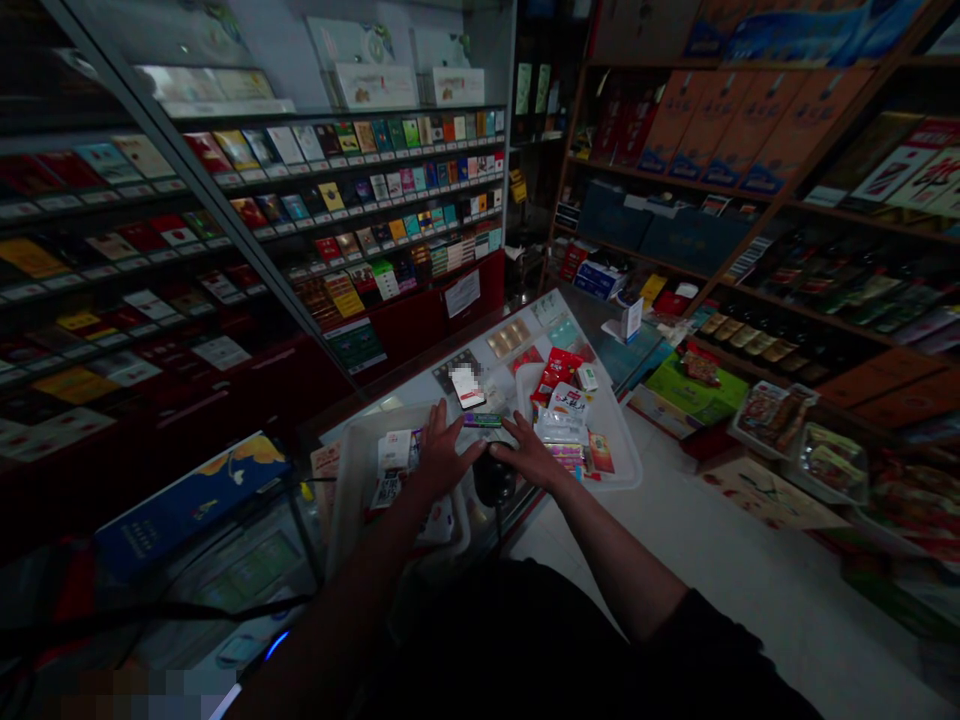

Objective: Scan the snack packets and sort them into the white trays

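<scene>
A slim green-and-purple packet [482, 421] lies crosswise between my two hands, just beyond a black rounded device [494, 478] with a cable. My left hand [444, 452] is open, fingers spread, above the edge of the left white tray [341, 500]; its index fingertip is by the packet's left end. From the other side, my right hand [531, 456] reaches with fingers apart, by the packet's right end. I cannot tell whether the fingertips touch the packet. Both thumbs point toward the device's top. A phone [468, 388] with a lit screen lies beyond the packet.
The right white tray [626, 465] holds red and white snack packets. Wrapped goods lie in the left tray. A blue box [191, 500] stands at the left. Shelves of cigarette packs [375, 190] line the back wall; cartons [739, 130] and bottles fill shelves at the right.
</scene>
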A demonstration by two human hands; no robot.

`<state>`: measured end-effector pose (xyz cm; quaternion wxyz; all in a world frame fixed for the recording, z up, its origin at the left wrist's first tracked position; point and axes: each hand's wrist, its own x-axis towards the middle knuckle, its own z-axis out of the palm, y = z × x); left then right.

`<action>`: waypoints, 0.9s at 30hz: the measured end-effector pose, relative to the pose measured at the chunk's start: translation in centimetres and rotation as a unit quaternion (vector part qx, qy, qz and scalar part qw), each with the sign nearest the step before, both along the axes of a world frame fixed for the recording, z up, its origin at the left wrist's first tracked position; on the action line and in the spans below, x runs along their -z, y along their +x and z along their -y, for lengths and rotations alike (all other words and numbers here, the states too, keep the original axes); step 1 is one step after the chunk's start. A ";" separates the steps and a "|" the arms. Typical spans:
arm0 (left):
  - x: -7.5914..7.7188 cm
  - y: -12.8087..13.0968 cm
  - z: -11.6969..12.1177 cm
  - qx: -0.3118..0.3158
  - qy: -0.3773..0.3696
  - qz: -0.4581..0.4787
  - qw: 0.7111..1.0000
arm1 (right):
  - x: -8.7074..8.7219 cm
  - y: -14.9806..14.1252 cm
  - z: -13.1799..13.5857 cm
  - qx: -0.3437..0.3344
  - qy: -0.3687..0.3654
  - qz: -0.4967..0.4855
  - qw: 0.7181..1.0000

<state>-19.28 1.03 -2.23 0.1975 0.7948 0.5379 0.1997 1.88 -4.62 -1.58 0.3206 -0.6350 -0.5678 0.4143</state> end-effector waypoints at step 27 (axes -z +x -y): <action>0.3 0.9 0.5 0.021 -0.001 0.020 1.000 | 1.7 0.6 0.3 0.035 0.030 0.053 0.998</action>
